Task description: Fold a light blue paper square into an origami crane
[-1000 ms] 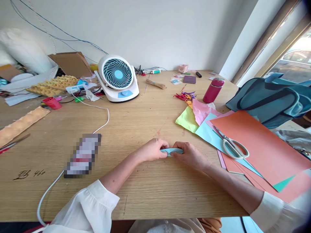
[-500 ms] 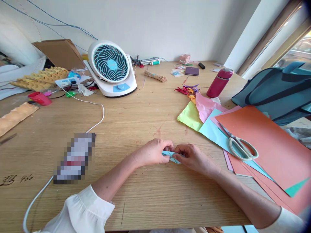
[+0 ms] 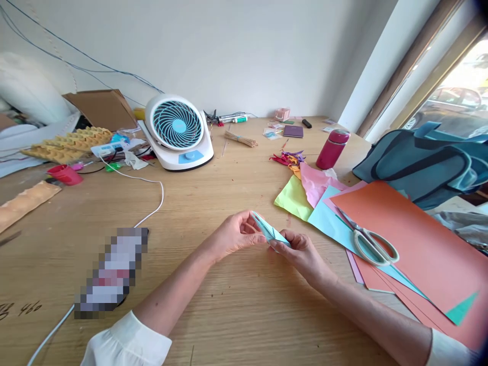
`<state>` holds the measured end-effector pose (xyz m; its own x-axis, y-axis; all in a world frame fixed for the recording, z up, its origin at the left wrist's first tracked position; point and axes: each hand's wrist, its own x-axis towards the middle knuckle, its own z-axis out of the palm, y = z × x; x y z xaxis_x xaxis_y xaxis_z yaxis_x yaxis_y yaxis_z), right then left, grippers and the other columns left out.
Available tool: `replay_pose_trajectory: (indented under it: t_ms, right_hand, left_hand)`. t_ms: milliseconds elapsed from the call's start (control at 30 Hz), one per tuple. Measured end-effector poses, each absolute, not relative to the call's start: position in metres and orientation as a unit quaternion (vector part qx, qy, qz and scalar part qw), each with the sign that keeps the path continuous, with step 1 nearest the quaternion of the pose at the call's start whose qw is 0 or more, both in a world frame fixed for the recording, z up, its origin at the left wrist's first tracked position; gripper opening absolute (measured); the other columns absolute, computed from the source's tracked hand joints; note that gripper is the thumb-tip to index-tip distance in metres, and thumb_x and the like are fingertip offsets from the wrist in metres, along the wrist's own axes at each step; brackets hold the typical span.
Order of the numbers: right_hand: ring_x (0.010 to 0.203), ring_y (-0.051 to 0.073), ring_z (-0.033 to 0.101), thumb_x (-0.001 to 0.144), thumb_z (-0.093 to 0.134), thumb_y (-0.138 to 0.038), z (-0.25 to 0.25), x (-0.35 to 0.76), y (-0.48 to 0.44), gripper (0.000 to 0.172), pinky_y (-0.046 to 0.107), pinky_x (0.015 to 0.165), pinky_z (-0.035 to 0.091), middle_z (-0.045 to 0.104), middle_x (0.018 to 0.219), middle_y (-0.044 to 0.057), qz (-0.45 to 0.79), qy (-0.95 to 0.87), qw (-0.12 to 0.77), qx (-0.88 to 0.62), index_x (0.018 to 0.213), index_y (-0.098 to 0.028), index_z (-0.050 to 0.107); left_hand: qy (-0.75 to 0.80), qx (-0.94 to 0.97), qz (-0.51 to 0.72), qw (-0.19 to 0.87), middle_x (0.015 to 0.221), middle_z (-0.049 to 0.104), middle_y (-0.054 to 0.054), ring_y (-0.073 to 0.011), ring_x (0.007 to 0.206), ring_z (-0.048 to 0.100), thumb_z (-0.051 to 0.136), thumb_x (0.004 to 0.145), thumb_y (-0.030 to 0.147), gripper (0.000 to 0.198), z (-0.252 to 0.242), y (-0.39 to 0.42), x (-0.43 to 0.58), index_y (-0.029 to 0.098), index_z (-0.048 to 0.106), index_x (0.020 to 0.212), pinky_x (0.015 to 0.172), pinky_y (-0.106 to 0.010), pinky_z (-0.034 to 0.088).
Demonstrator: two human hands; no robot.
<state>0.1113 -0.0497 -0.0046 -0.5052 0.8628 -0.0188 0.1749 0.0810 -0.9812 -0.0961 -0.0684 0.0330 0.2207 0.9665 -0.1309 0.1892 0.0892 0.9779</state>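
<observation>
A small folded piece of light blue paper (image 3: 270, 232) is held between both hands above the wooden table (image 3: 229, 315). My left hand (image 3: 238, 234) pinches its left side, thumb at the lower edge and fingers at the upper tip. At the paper's right end, my right hand (image 3: 299, 251) grips it with the thumb on top; the other fingers are partly hidden behind. The paper is tilted, its narrow tip pointing up and left, and shows several layers.
Coloured sheets (image 3: 404, 234) with scissors (image 3: 375, 246) on them lie to the right, beside a teal bag (image 3: 419, 162) and a red bottle (image 3: 333, 149). A fan (image 3: 179, 132) stands at the back; a phone (image 3: 114, 269) with a white cable lies left.
The blue paper has been raised and tilted, so more of it shows. My left hand has shifted to its upper tip. The head view has tipped upward slightly.
</observation>
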Motion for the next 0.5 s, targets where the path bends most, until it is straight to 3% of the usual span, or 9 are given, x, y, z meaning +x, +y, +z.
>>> replay_pose_trajectory:
  t_ms: [100, 300, 433, 500]
  right_hand:
    - [0.060, 0.012, 0.042, 0.081, 0.064, -0.058, -0.007, 0.100, -0.047, 0.043, 0.025, 0.056, 0.033, 0.054, 0.062, 0.000, 0.548, -0.656, 0.331, -0.398, 0.067, -0.017, 0.058]
    - [0.058, 0.010, 0.036, 0.082, 0.068, -0.050, -0.014, 0.089, -0.051, 0.037, 0.024, 0.053, 0.027, 0.044, 0.060, -0.004, 0.532, -0.667, 0.317, -0.415, 0.070, -0.017, 0.058]
    - [0.062, 0.010, 0.038, 0.084, 0.069, -0.044, -0.009, 0.099, -0.046, 0.028, 0.023, 0.055, 0.029, 0.049, 0.068, -0.003, 0.545, -0.710, 0.254, -0.367, 0.082, -0.016, 0.063]
    - [0.067, 0.012, 0.042, 0.091, 0.059, -0.048, -0.005, 0.105, -0.042, 0.033, 0.023, 0.059, 0.031, 0.053, 0.075, -0.001, 0.569, -0.735, 0.200, -0.310, 0.093, -0.016, 0.067]
  left_hand:
    - [0.506, 0.527, 0.387, 0.563, 0.084, 0.070, -0.005, -0.0191, 0.080, 0.065, 0.082, 0.069, 0.048, 0.045, 0.017, -0.070, -0.084, 0.014, 0.068, 0.095, 0.074, -0.030, 0.050]
    - [0.521, 0.467, 0.452, 0.553, 0.075, 0.069, -0.001, -0.0151, 0.071, 0.064, 0.081, 0.069, 0.039, 0.030, 0.007, -0.073, -0.074, 0.015, 0.067, 0.077, 0.070, -0.026, 0.050]
    - [0.527, 0.476, 0.424, 0.562, 0.067, 0.068, 0.000, -0.0136, 0.065, 0.061, 0.080, 0.069, 0.032, 0.022, 0.009, -0.070, -0.084, 0.015, 0.068, 0.071, 0.065, -0.024, 0.046]
    - [0.516, 0.490, 0.408, 0.572, 0.064, 0.067, 0.000, -0.0129, 0.062, 0.059, 0.081, 0.068, 0.031, 0.021, 0.010, -0.068, -0.089, 0.015, 0.068, 0.068, 0.061, -0.024, 0.044]
